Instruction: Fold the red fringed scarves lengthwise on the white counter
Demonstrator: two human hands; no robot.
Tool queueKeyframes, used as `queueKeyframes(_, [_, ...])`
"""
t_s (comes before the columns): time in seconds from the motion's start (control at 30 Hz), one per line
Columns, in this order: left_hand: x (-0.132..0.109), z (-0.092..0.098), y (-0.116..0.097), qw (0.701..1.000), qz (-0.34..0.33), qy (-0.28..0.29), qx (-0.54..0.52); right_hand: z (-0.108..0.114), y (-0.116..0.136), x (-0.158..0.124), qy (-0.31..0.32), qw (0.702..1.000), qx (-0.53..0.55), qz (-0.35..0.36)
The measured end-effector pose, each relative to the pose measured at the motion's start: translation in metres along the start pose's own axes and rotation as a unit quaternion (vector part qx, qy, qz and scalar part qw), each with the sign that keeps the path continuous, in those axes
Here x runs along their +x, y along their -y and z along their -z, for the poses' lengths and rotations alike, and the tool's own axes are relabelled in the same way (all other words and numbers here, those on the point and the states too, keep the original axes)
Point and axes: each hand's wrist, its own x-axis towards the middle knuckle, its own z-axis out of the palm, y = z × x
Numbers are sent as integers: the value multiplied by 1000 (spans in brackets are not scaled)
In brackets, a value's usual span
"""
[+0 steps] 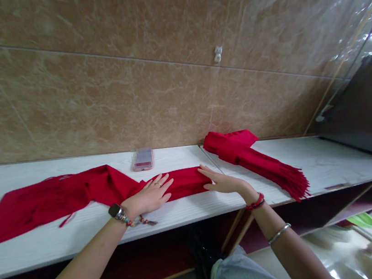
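A long red scarf (188, 182) lies along the white counter, its right part folded into a flat strip and its left part spread loosely. My left hand (150, 194) rests flat on the strip with fingers spread. At the strip's right end, my right hand (221, 181) touches the folded edge with its fingers stretched out. Whether its thumb goes under the cloth, I cannot tell. To the right lies a second red scarf (250, 156), folded over at the back, with its fringe toward the front edge. Neither hand touches that one.
A phone (143, 159) lies on the white counter (189, 214) near the tiled wall (97, 101). A dark grey appliance (364, 105) stands at the right end. Open shelves run below the counter, with a green basin (363, 220) low at the right.
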Motion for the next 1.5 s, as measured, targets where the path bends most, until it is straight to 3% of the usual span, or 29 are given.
queueKeyframes(0.1, [-4,4,-1,1000,2,-20,-11,5,13,6,-65,998,4,-6])
queueKeyframes(0.2, [-9,7,1,999,26,-46,-5,-3,32,17,-99,992,-75,16])
queueKeyframes(0.3, [-17,6,8,999,34,-36,5,-19,39,22,-49,975,-206,62])
queueKeyframes(0.43, [-33,7,28,1000,15,-17,-15,-26,28,17,6,947,-307,89])
queueKeyframes(0.5, [-43,12,45,999,31,-25,-17,-21,27,16,-2,948,-312,58])
queueKeyframes(0.63, [-65,21,90,991,112,-77,6,-12,60,33,-114,964,-239,-8])
queueKeyframes(0.7, [-77,20,117,978,177,-108,26,-18,84,50,-136,972,-191,19])
queueKeyframes(0.8, [-99,9,155,956,268,-110,40,-37,108,72,-98,980,-160,69])
queueKeyframes(0.9, [-131,-4,192,953,285,-95,36,-56,102,82,-70,979,-173,84])
queueKeyframes(1.07, [-199,-8,240,964,227,-131,52,-61,62,75,-68,974,-192,101])
queueKeyframes(1.17, [-229,-2,251,965,211,-142,62,-56,49,70,-43,975,-195,103])
queueKeyframes(1.3, [-242,7,248,945,235,-196,116,-49,57,74,-50,973,-206,85])
queueKeyframes(1.4, [-240,13,247,896,331,-261,137,-47,85,86,-98,971,-193,102])
queueKeyframes(1.5, [-239,15,255,866,427,-243,89,-55,133,103,-121,964,-149,183])
